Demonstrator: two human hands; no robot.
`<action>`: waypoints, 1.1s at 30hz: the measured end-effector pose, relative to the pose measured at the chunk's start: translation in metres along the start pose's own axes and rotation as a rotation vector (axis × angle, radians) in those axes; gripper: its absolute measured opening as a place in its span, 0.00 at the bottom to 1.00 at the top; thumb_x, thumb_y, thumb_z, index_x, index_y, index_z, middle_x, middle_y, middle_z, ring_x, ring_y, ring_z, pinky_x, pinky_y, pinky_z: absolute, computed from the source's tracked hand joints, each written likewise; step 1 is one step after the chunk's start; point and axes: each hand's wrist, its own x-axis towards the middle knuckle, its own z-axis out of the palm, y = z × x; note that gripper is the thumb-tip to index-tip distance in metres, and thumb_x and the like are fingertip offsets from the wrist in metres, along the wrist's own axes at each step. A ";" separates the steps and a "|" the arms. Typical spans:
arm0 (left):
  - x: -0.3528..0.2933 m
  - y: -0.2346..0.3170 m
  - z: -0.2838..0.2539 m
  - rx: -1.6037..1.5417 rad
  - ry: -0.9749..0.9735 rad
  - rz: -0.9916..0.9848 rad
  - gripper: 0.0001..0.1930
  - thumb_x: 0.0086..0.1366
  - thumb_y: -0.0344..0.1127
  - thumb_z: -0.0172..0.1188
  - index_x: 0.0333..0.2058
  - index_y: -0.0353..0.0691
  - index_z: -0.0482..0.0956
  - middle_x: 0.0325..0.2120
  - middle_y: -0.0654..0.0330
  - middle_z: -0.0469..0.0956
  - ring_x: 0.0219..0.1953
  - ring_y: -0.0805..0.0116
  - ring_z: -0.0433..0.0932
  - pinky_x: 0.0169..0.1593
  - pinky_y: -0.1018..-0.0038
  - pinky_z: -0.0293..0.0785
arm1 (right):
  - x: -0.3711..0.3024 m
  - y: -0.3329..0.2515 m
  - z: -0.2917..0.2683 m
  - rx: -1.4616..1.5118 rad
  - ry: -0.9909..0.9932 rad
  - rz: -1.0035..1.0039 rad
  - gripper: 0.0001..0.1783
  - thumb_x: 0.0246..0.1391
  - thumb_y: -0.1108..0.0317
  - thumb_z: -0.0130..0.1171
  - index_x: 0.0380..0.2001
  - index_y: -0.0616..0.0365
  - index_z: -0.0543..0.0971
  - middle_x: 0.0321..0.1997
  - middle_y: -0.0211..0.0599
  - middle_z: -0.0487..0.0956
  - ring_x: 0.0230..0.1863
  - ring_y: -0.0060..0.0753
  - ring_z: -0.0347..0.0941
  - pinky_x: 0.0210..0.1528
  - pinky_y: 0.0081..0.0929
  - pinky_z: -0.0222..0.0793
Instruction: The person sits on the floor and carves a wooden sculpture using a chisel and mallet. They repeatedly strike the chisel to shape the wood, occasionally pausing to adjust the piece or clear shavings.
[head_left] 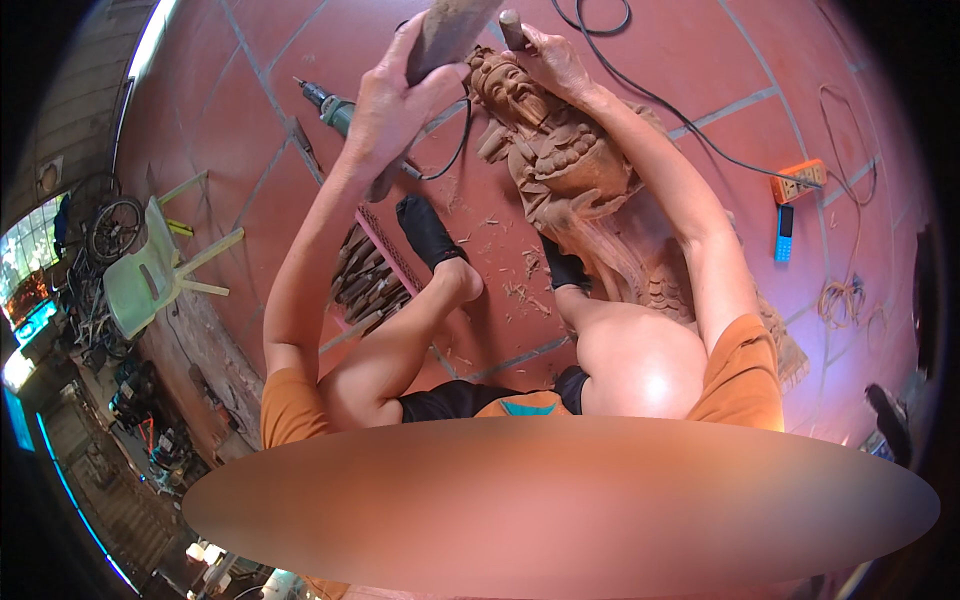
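Note:
A carved wooden statue (570, 170) of a bearded, smiling figure lies face up on the floor, its head far from me and its lower end beside my bent right leg. My left hand (390, 110) is closed around a thick wooden block or club (450, 40), raised left of the statue's head. A brown wooden piece (385, 182) shows under my left wrist; whether it belongs to the club I cannot tell. Beside the statue's head, my right hand (556, 65) grips a chisel by its round wooden handle (513, 30). Its blade is hidden.
Wood shavings (520, 297) litter the red tiles between my feet. At left are a green power tool (338, 112), a pink rack (385, 245) of several carving tools, and a pale green chair (140, 275). Rightward, a cable runs to an orange socket box (797, 182) near a blue phone (784, 235).

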 end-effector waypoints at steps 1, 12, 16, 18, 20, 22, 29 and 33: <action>0.001 0.000 0.000 0.151 -0.049 -0.029 0.34 0.66 0.44 0.68 0.68 0.47 0.68 0.50 0.52 0.82 0.51 0.61 0.81 0.57 0.65 0.74 | -0.001 -0.001 0.000 0.004 -0.011 0.018 0.20 0.58 0.57 0.69 0.45 0.59 0.77 0.32 0.53 0.82 0.37 0.60 0.80 0.36 0.46 0.74; 0.003 -0.010 -0.015 0.199 -0.036 -0.059 0.36 0.66 0.48 0.68 0.68 0.42 0.66 0.46 0.49 0.83 0.48 0.60 0.82 0.53 0.65 0.77 | -0.001 0.008 -0.012 0.152 -0.005 0.224 0.19 0.59 0.56 0.70 0.46 0.58 0.82 0.36 0.41 0.86 0.35 0.31 0.83 0.41 0.31 0.76; 0.001 -0.001 -0.018 0.055 -0.058 -0.133 0.34 0.67 0.44 0.67 0.67 0.40 0.66 0.43 0.52 0.83 0.46 0.65 0.81 0.50 0.67 0.77 | 0.008 0.015 0.001 0.138 -0.041 0.230 0.18 0.61 0.57 0.69 0.48 0.57 0.82 0.38 0.39 0.86 0.36 0.26 0.82 0.41 0.31 0.77; -0.001 0.004 -0.017 0.019 -0.071 -0.181 0.34 0.67 0.44 0.67 0.67 0.39 0.66 0.42 0.52 0.83 0.45 0.66 0.81 0.50 0.68 0.78 | 0.011 0.019 0.006 0.227 -0.009 0.153 0.19 0.61 0.56 0.69 0.49 0.57 0.81 0.38 0.38 0.86 0.36 0.26 0.82 0.41 0.32 0.77; -0.001 0.004 -0.013 0.061 -0.043 -0.130 0.34 0.67 0.44 0.67 0.67 0.40 0.66 0.43 0.52 0.83 0.46 0.65 0.81 0.50 0.68 0.78 | 0.012 0.020 0.009 0.250 -0.001 0.113 0.19 0.61 0.56 0.68 0.49 0.57 0.80 0.37 0.39 0.86 0.36 0.29 0.83 0.40 0.34 0.78; -0.001 -0.001 -0.005 0.096 -0.013 -0.047 0.34 0.67 0.44 0.67 0.67 0.40 0.66 0.43 0.51 0.83 0.46 0.64 0.81 0.50 0.67 0.78 | 0.011 0.018 0.008 0.209 -0.017 0.109 0.19 0.61 0.56 0.68 0.48 0.58 0.79 0.36 0.42 0.86 0.35 0.34 0.84 0.38 0.37 0.77; 0.012 -0.020 -0.009 0.309 -0.093 -0.069 0.32 0.67 0.40 0.67 0.68 0.43 0.68 0.37 0.64 0.80 0.36 0.77 0.76 0.39 0.77 0.74 | 0.015 0.006 0.005 0.054 -0.061 0.075 0.18 0.61 0.58 0.66 0.47 0.58 0.77 0.32 0.53 0.83 0.37 0.59 0.81 0.37 0.47 0.75; 0.007 -0.017 -0.006 0.169 -0.013 -0.097 0.33 0.66 0.43 0.66 0.67 0.44 0.68 0.44 0.53 0.81 0.45 0.62 0.79 0.49 0.69 0.74 | 0.016 0.006 0.004 0.089 -0.050 0.074 0.17 0.62 0.59 0.66 0.46 0.59 0.77 0.29 0.48 0.82 0.31 0.53 0.80 0.33 0.44 0.72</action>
